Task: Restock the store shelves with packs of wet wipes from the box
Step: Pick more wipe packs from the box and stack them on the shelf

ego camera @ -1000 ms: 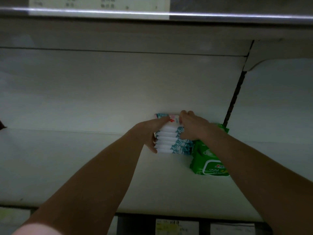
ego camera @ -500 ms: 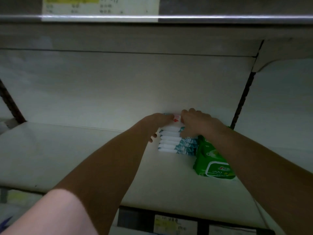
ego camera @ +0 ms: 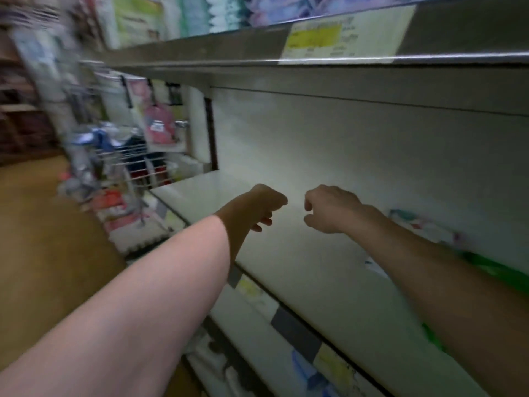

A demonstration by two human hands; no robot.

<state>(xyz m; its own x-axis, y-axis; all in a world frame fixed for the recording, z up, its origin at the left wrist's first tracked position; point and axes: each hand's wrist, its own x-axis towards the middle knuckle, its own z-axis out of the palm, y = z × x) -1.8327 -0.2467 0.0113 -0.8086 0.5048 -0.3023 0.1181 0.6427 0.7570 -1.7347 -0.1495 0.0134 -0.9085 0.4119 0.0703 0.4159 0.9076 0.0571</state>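
Note:
Both my hands hover above the white shelf point(ego camera: 286, 253) and hold nothing. My left hand point(ego camera: 262, 206) has loosely curled fingers, and my right hand point(ego camera: 329, 209) hangs the same way a short gap to its right. The white and teal wet wipe packs point(ego camera: 423, 224) sit blurred at the back of the shelf, behind my right forearm. A green wipe pack point(ego camera: 492, 267) lies beside them at the right edge, partly hidden by that arm. The box is out of view.
An upper shelf point(ego camera: 286, 55) with a yellow price label point(ego camera: 343, 38) overhangs the hands. Wire baskets point(ego camera: 134, 164) and hanging goods fill the blurred left side. Brown floor point(ego camera: 43, 253) lies at lower left. Price tags point(ego camera: 286, 310) line the shelf's front edge.
Both hands have let go of the white and teal packs and drawn back to the left. The camera has swung left, so the aisle and floor now show.

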